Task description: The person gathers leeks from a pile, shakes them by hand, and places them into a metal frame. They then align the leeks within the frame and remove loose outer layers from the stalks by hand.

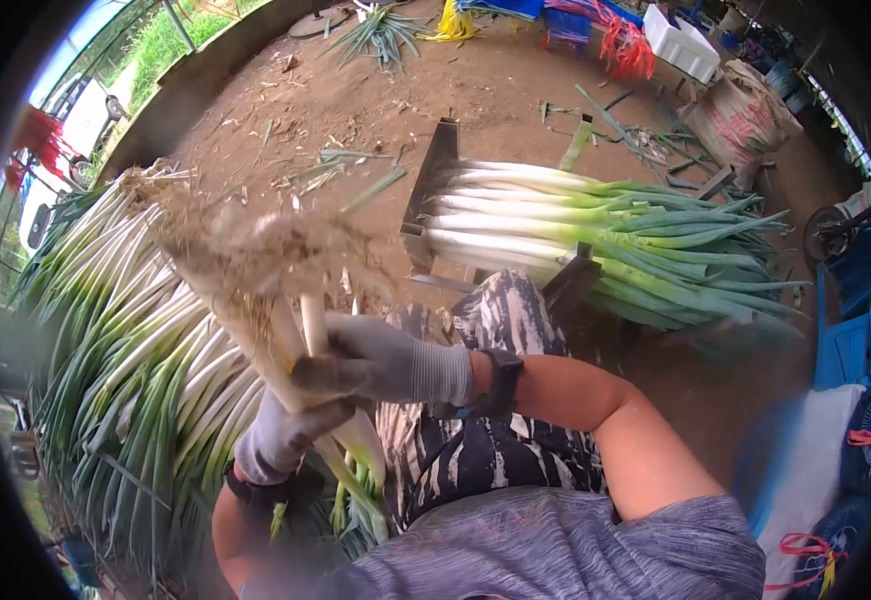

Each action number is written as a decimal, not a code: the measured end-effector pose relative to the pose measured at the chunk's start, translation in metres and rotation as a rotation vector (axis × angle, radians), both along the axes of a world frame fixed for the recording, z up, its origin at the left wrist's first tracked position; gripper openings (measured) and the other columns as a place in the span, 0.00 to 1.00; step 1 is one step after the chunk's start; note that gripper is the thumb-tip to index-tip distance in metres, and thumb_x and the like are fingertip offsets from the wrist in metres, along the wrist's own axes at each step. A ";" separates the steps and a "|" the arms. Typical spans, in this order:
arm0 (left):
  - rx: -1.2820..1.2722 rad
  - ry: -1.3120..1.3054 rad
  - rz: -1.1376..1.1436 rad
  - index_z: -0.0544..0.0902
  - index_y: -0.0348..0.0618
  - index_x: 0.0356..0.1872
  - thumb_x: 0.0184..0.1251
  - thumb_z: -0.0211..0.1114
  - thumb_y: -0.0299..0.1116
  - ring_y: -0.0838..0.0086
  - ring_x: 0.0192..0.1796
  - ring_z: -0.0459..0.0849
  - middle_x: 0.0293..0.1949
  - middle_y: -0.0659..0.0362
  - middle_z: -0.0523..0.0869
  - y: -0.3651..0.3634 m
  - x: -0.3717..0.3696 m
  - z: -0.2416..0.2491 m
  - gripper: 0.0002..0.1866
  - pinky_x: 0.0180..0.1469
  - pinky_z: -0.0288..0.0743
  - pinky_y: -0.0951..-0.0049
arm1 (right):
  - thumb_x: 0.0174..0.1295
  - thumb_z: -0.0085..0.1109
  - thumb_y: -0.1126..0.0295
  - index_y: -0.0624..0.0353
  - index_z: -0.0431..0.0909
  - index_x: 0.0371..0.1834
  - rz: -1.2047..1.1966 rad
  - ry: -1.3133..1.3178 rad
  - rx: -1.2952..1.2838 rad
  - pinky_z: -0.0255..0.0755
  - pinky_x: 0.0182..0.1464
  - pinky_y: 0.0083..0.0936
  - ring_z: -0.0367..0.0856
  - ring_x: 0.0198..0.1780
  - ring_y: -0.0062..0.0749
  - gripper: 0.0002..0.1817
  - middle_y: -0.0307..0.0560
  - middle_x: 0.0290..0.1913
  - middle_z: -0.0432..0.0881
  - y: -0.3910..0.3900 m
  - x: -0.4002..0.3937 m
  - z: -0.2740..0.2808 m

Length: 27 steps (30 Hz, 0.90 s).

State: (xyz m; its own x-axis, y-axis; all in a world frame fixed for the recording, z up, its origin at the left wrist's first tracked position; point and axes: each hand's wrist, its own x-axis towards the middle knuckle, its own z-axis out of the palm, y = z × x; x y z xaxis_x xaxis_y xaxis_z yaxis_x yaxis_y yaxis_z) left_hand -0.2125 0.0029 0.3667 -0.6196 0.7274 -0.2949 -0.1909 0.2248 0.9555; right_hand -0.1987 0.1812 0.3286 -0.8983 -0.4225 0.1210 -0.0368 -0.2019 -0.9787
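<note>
Several long leeks (286, 345) are bunched in front of me, their dirty, tangled roots (276, 250) pointing up and away and green leaves hanging toward my lap. My right hand (371, 355), in a grey knit glove, is closed around the white stalks. Just below it, my left hand (286, 440), gloved the same way, grips the lower part of the bunch. Part of its fingers is hidden behind the stalks. On my left lies a large heap of unsorted leeks (156, 370) with roots on. Ahead to the right, cleaner leeks (516, 215) lie side by side in a metal frame (436, 170).
Leaf scraps (646, 150) litter the dirt floor (306, 100). A white crate (681, 45) and a woven sack (746, 115) stand at the back right. A blue cart-like object (856, 330) is at the far right. Red ties (626, 50) hang at the back.
</note>
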 end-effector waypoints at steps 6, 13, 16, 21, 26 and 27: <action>0.044 0.597 0.517 0.79 0.33 0.50 0.60 0.65 0.34 0.69 0.45 0.82 0.43 0.55 0.82 -0.007 -0.047 0.048 0.20 0.44 0.77 0.69 | 0.54 0.63 0.36 0.68 0.51 0.73 -0.031 0.237 0.094 0.62 0.68 0.31 0.67 0.67 0.47 0.56 0.65 0.65 0.67 -0.008 -0.026 0.012; 0.008 1.716 0.714 0.85 0.45 0.49 0.65 0.62 0.25 0.65 0.51 0.83 0.46 0.50 0.84 -0.014 -0.045 0.126 0.13 0.50 0.80 0.67 | 0.48 0.69 0.39 0.68 0.33 0.77 -0.512 0.764 0.631 0.47 0.76 0.40 0.51 0.75 0.62 0.68 0.75 0.73 0.49 -0.065 -0.047 -0.001; 0.402 1.771 0.959 0.85 0.39 0.47 0.68 0.64 0.31 0.66 0.52 0.84 0.50 0.49 0.85 0.022 -0.012 0.135 0.10 0.49 0.81 0.76 | 0.47 0.72 0.59 0.64 0.38 0.77 -0.845 0.962 0.340 0.51 0.75 0.44 0.53 0.75 0.62 0.61 0.72 0.72 0.54 -0.078 -0.063 0.028; 1.118 1.404 0.908 0.83 0.37 0.48 0.65 0.66 0.33 0.64 0.53 0.83 0.49 0.48 0.85 0.036 0.017 0.132 0.14 0.53 0.80 0.71 | 0.51 0.62 0.74 0.55 0.60 0.71 -1.203 1.166 0.176 0.69 0.64 0.47 0.71 0.64 0.59 0.40 0.62 0.62 0.70 -0.049 -0.085 0.093; 1.469 1.038 0.773 0.80 0.35 0.50 0.63 0.68 0.36 0.63 0.53 0.83 0.48 0.48 0.85 0.046 0.021 0.131 0.18 0.57 0.79 0.67 | 0.59 0.56 0.66 0.42 0.72 0.57 -1.304 1.523 0.452 0.71 0.39 0.39 0.76 0.42 0.42 0.21 0.49 0.45 0.73 0.049 -0.072 0.159; 1.528 0.951 0.749 0.80 0.35 0.50 0.63 0.69 0.36 0.63 0.53 0.83 0.48 0.48 0.85 0.053 0.019 0.131 0.19 0.57 0.79 0.66 | 0.61 0.57 0.61 0.39 0.76 0.49 -1.558 1.670 0.411 0.65 0.33 0.34 0.73 0.36 0.38 0.12 0.45 0.39 0.70 0.068 -0.076 0.170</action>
State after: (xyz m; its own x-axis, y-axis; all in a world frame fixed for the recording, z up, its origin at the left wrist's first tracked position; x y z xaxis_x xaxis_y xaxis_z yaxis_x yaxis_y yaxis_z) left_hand -0.1935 0.0557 0.4978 -0.4267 -0.4382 0.7911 0.7745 -0.6288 0.0695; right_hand -0.2743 0.2496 0.4991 0.3065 0.0545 0.9503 -0.4388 0.8940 0.0902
